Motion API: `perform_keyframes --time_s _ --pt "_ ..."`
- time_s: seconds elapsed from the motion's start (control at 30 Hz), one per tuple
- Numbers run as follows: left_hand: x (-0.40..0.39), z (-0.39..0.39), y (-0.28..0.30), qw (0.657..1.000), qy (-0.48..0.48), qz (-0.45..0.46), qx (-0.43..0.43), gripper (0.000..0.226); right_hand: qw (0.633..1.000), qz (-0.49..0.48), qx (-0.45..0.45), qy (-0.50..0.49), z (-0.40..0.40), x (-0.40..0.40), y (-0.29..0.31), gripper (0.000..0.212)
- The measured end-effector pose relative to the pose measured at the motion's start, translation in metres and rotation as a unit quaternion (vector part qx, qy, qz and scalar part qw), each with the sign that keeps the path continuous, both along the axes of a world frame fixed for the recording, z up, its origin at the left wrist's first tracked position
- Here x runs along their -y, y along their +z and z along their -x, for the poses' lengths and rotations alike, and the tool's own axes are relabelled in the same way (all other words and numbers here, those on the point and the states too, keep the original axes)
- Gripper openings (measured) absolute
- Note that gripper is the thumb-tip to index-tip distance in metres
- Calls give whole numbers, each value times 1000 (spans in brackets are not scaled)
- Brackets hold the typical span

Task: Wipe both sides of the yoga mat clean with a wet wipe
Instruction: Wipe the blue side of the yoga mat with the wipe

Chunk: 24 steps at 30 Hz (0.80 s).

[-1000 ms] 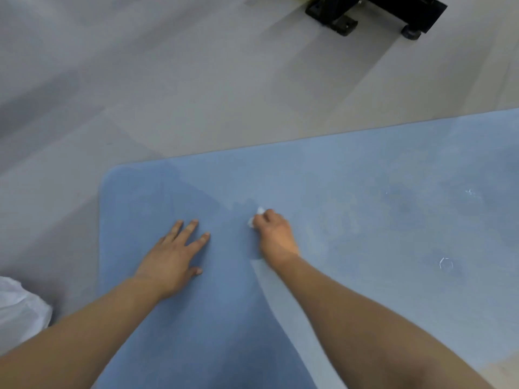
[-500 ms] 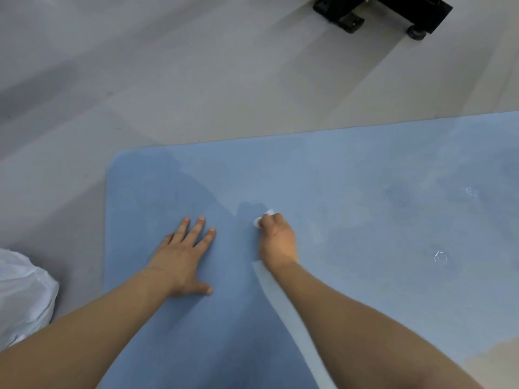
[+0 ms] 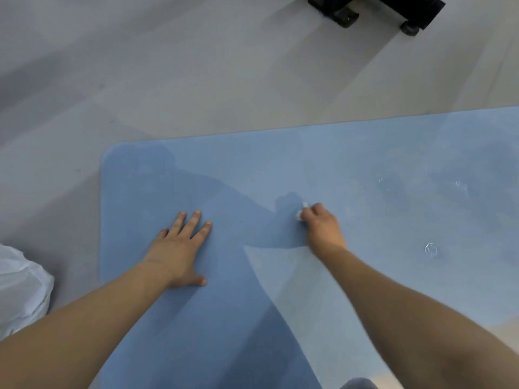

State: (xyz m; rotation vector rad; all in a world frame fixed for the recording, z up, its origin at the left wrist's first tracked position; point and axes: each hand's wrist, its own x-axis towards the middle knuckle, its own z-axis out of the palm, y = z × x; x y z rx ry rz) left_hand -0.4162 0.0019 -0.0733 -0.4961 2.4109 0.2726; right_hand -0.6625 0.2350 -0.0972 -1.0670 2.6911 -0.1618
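Observation:
A light blue yoga mat (image 3: 365,164) lies flat on the grey floor, its rounded left end near the middle left of the view. My left hand (image 3: 177,248) presses flat on the mat with fingers spread. My right hand (image 3: 323,228) grips a small bunched white wet wipe (image 3: 301,211) and holds it against the mat; only a bit of the wipe shows past the knuckles. Darker damp patches and a few small white marks show on the mat's right part.
A black wheeled stand base (image 3: 376,9) sits on the floor at the top right, beyond the mat. A crumpled white bag (image 3: 22,293) lies on the floor at the left edge. Grey floor (image 3: 168,80) surrounds the mat's far and left sides.
My right hand with the wipe has slid to the right across the mat, away from my left hand. My left hand stays pressed flat in much the same spot.

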Motion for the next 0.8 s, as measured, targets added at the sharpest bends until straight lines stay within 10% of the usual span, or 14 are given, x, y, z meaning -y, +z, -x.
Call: perform_keyframes --time_s 0.2,0.47,0.8 --pt "-3 3 -1 1000 -5 5 10 130 992 74 8 -104 -3 -2 -2 12" --pt "-12 7 -6 999 -27 -33 -28 117 972 142 140 129 -176 88 -5 18" --pt "-12 -15 -7 996 -69 -35 -38 112 1000 4 -8 -22 -13 -29 4 20"
